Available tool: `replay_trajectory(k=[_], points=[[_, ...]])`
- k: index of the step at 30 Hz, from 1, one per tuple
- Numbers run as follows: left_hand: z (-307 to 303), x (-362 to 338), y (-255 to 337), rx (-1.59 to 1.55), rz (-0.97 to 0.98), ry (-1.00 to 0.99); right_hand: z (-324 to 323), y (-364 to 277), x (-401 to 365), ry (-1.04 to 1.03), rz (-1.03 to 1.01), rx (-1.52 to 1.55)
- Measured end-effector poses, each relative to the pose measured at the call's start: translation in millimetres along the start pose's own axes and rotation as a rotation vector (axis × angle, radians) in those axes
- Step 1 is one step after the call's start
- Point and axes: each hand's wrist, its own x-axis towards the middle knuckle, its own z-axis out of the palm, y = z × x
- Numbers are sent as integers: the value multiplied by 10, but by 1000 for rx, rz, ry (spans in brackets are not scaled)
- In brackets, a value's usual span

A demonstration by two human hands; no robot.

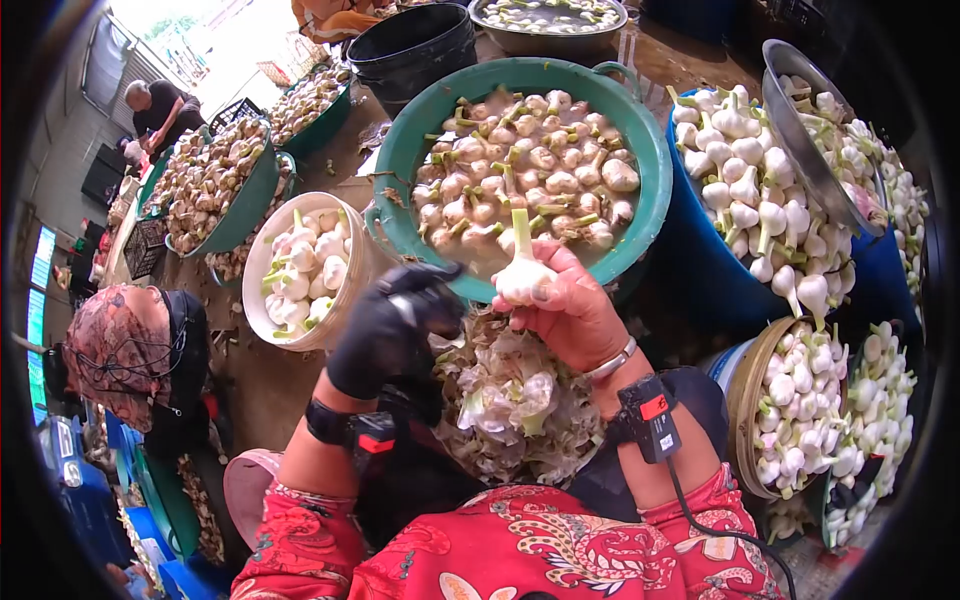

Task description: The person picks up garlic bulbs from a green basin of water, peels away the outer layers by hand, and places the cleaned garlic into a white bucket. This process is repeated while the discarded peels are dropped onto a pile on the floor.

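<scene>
My right hand [572, 308] is bare and pinches a white garlic bulb [522, 278], its green stem pointing up. Just left of the bulb is my left hand [398, 325], in a black glove, with its fingers curled closed; a small pale, shiny patch shows at them, but I cannot make out what they hold. Beyond both hands stands a green tub [655, 170] of murky water with many unpeeled garlic bulbs [520, 165] in it. Below my hands, between my knees, lies a heap of papery garlic peelings [515, 405].
A cream bucket [262, 325] of peeled garlic stands to the left. On the right are a blue barrel [690, 235] and a tilted bucket [745, 400], both full of white garlic. A black bucket [415, 50] stands behind the tub. Another person [160, 110] bends at the far left.
</scene>
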Motion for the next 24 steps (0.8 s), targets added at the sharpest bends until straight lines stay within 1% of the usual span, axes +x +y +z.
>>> replay_trajectory(k=[2, 3, 4, 6, 8, 9, 10, 12, 13, 14, 16, 17, 18, 19, 20, 21, 22, 23, 24], points=[[-31, -71, -284, 1494, -1, -137, 36, -44, -33, -12, 18, 13], [-34, -90, -308, 1660, 98, -103, 44, -44, -26, 41, -21, -183], [15, -45, -243, 1674, 98, -107, 48, -35, -17, 103, -68, -373], [229, -22, -46, 474, -165, 120, 88, 9, -52, 136, -46, -413], [390, 43, 12, 437, -139, 145, 140, 29, -18, 117, -91, -635], [395, 59, -11, 460, -109, 114, 127, 75, -1, 93, -106, -766], [373, 68, -27, 489, -77, 87, 95, 161, 34, 55, -203, -877], [294, 15, -41, 436, -124, 106, 116, 237, 60, 23, -263, -930], [284, -34, 67, 469, -137, 150, 173, 256, 36, 34, -132, -811], [259, -54, 189, 500, -150, 186, 242, 241, 33, 16, -63, -620], [-169, -87, 387, 1009, 98, 346, 176, 215, 39, 102, -26, -678], [-503, -99, 540, 1026, 183, 420, 131, 180, 36, 128, -29, -747], [-790, -110, 744, 1042, 269, 493, 99, 155, 40, 119, -27, -748], [-874, -139, 970, 1266, 474, 558, 74, 140, 43, 161, -44, -739], [-1272, -175, 1168, 1410, 535, 607, 64, 128, 46, 204, -57, -729], [-1731, -254, 1330, 1482, 517, 669, 84, 100, 41, 223, -47, -736], [-1943, -330, 1456, 1455, 395, 775, 103, 84, 53, 220, -41, -737], [-2261, -424, 1537, 1642, 443, 775, 116, 72, 70, 252, -27, -726], [-2454, -518, 1541, 1866, 379, 811, 116, 81, 76, 290, -10, -713]])
